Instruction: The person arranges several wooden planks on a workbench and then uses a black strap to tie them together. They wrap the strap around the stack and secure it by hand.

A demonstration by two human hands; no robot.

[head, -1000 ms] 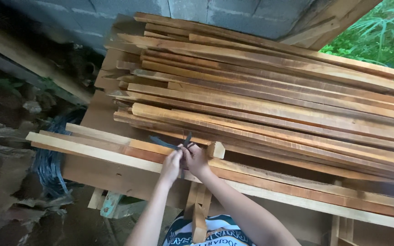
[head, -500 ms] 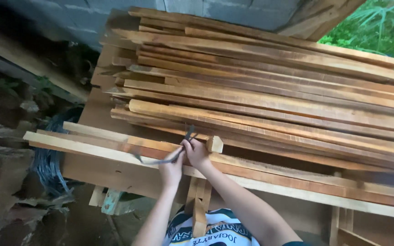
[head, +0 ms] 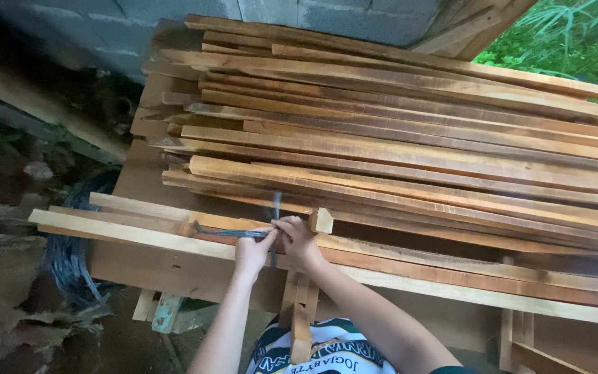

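Grey-blue, flat plastic strap point(head: 233, 233) is pinched between the fingertips of both hands, left hand point(head: 252, 252) and right hand point(head: 297, 241) touching over it. The strap lies across the long pale wooden batten point(head: 126, 232); 1 end runs left along the batten, another rises toward the stack of reddish-brown wooden planks point(head: 410, 138) just behind it.

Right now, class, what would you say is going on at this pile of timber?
A person leans over long wooden strips lying across a bench. Both hands meet at a dark strap: the left hand pinches one end, which runs off to the left, and the right hand holds the other, which points up. Behind them lies a big stack of planks.
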